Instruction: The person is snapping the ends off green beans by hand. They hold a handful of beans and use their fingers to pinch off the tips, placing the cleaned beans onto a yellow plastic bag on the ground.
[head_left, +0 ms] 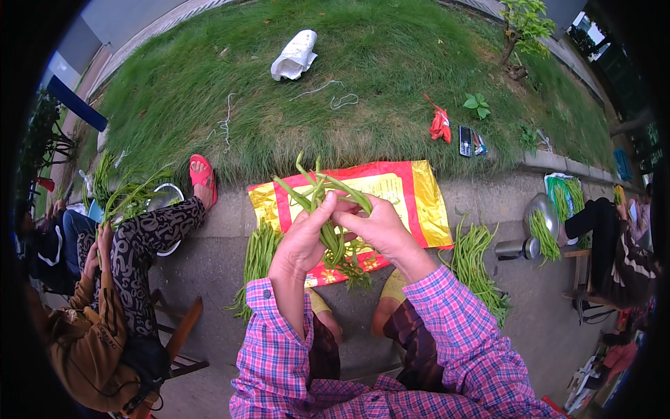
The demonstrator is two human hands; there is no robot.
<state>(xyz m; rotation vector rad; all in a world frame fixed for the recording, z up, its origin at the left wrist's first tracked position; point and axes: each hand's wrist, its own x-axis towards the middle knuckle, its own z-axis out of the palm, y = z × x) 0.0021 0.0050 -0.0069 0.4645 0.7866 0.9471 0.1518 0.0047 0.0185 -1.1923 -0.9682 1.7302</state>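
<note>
In front of me, my left hand point(303, 237) is closed around a small bunch of long green beans point(303, 199), whose tips stick up past the fingers. My right hand point(382, 227) pinches the bunch from the other side, its thumb and fingers meeting the left hand's at the beans. Below both hands lies a red and yellow plastic sack point(427, 202), spread flat on the pavement. Leafy green scraps point(357, 272) rest at its near edge. One heap of long green beans point(259, 262) is left of the sack, another pile point(476, 262) to its right.
On the left a seated person point(105, 307) handles green stems near a white basin point(167, 199). At right, a metal flask point(516, 248) lies near another seated person point(604, 230). On the grass are a white bag point(294, 54), a red bag point(440, 124) and a phone point(465, 141).
</note>
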